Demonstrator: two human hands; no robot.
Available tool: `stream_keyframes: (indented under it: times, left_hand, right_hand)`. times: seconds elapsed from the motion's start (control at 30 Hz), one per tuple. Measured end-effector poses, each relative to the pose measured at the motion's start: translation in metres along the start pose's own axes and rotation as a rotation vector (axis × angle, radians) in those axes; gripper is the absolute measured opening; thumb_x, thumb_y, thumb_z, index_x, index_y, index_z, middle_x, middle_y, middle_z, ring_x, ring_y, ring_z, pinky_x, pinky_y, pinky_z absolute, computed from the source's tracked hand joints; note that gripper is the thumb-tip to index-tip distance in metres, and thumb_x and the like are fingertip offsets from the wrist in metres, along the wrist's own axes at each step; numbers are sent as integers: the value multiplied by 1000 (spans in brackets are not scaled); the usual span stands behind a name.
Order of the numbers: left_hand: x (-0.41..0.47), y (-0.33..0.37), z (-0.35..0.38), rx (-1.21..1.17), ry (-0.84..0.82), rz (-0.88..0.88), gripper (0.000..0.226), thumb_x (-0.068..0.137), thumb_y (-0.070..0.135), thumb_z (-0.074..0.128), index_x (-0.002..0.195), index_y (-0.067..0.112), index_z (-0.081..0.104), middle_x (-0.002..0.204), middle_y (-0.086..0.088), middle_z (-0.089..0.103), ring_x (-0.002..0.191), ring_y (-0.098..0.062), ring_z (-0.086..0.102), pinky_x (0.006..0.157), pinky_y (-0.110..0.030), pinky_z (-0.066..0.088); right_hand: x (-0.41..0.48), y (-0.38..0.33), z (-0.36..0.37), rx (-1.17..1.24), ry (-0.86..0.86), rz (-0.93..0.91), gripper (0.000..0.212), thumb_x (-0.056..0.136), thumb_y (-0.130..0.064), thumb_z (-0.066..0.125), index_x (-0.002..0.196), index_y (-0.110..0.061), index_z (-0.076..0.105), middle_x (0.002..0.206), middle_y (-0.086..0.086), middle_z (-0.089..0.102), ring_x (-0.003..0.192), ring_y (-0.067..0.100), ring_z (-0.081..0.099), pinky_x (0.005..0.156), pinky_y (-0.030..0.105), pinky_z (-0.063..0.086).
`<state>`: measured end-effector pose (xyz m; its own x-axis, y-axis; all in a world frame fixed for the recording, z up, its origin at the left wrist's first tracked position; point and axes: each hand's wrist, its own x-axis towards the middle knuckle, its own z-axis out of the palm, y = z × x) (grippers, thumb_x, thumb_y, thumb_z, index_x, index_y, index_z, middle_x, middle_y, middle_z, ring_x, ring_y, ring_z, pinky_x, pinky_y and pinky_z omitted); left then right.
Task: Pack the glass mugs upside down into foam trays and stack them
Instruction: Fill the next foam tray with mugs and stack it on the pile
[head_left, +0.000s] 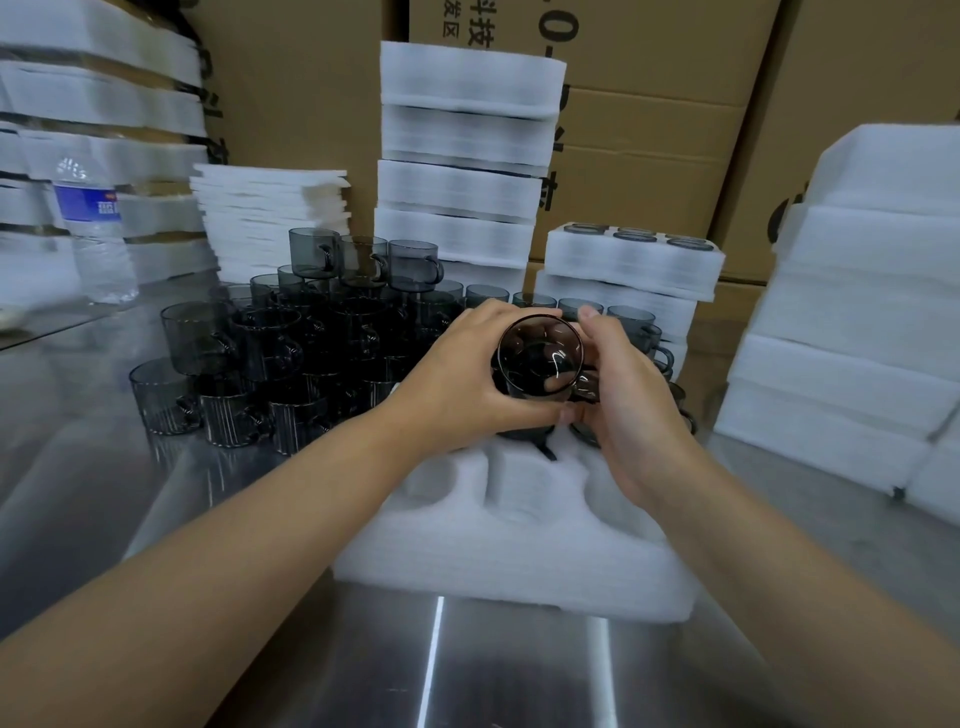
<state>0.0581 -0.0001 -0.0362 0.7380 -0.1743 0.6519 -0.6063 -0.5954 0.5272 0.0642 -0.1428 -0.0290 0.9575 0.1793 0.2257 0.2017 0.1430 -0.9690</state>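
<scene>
Single cam, head-mounted, wide-angle w/ edge distortion. Optical axis runs fwd and down across the steel table (519, 675), w/ both forearms (234, 545) in frame at the bottom corners. Close range: left hand (467, 379), right hand (628, 410) and the glass mug (540, 358) they grip sit at frame ctr over the foam tray (493, 561); cardboard cartons (649, 130) fill the bkgd along the top.

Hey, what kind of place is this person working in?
Probably a warehouse packing station: cardboard cartons stacked behind, piles of foam trays, and many smoked glass mugs on a steel table.
</scene>
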Motion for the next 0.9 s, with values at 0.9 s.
stream_keyframes:
  times: [0.9]
  left_hand:
    - [2,0,-4,325,163,-28,54,66,47,70,115,28,56,97,17,43,89,-3,31,77,-33,44]
  right_hand:
    - [-22,3,13,-625,171,-479,49,71,-38,73,110,-37,44,107,-11,53,81,7,51,72,23,41]
